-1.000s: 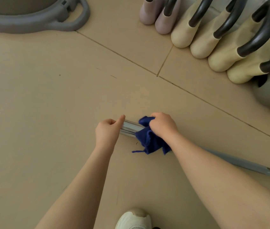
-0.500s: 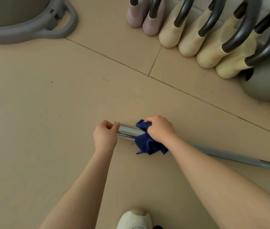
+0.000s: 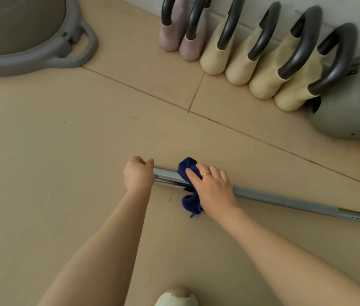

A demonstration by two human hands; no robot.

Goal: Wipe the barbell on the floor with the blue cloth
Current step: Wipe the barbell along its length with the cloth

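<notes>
One barbell (image 3: 285, 198), one blue cloth (image 3: 187, 168) — six kettlebells (image 3: 213, 60): two pink, four cream.

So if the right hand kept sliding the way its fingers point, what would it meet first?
Probably the left hand. The right hand lies on the blue cloth, fingers pointing up-left across the barbell, toward the shiny end that the left hand grips. Depth is unclear; it could pass just beyond it.

I'm over a beige tiled floor (image 3: 42, 151) with dark grout lines; kettlebells (image 3: 240, 62) line the white wall (image 3: 329, 9), a grey ball (image 3: 351, 111) beside them, a grey balance trainer (image 3: 20, 40) top left
</notes>
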